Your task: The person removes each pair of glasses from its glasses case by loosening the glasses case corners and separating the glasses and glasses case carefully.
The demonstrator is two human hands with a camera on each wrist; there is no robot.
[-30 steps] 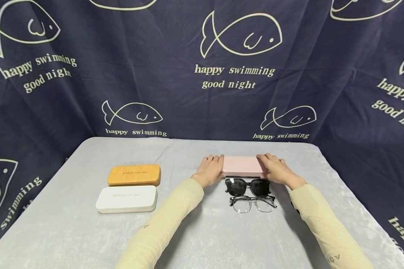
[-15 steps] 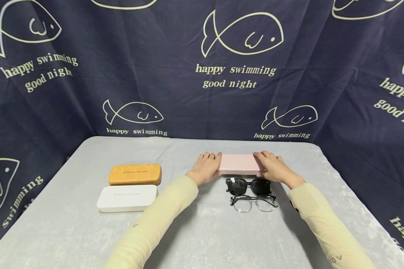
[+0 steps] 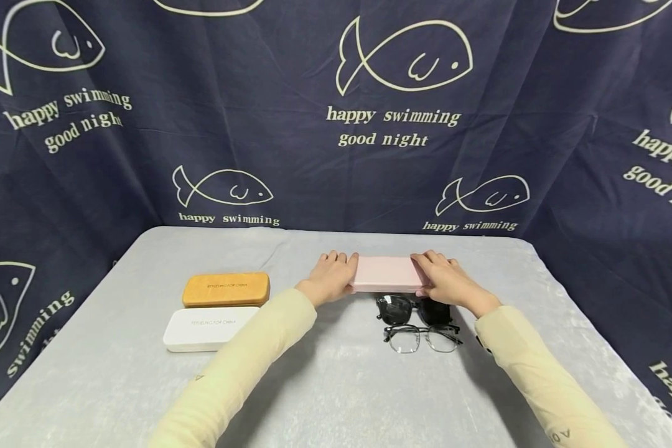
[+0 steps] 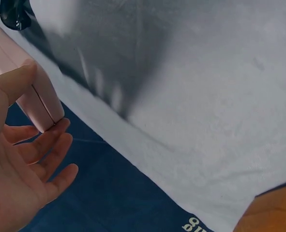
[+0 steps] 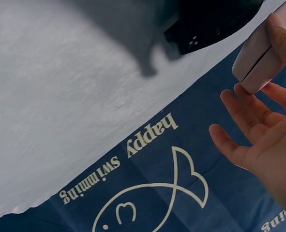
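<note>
A closed pink glasses case is held at its two ends between both hands. The left hand grips its left end; in the left wrist view the thumb lies on one side of the case and fingers touch its end. At the other end the right hand pinches it between thumb and fingers, as the right wrist view also shows. Just in front of the case lie black sunglasses, partly hidden by the right hand. Closer still are clear-lensed eyeglasses.
An orange glasses case lies on the left of the grey-covered table. In front of it is a white glasses case, partly covered by the left sleeve. Dark blue curtain with fish prints stands behind and at both sides.
Both hands have carried the pink glasses case leftward, off its place behind the sunglasses. The left sleeve now overlaps the white case. The sunglasses and eyeglasses lie where they were.
</note>
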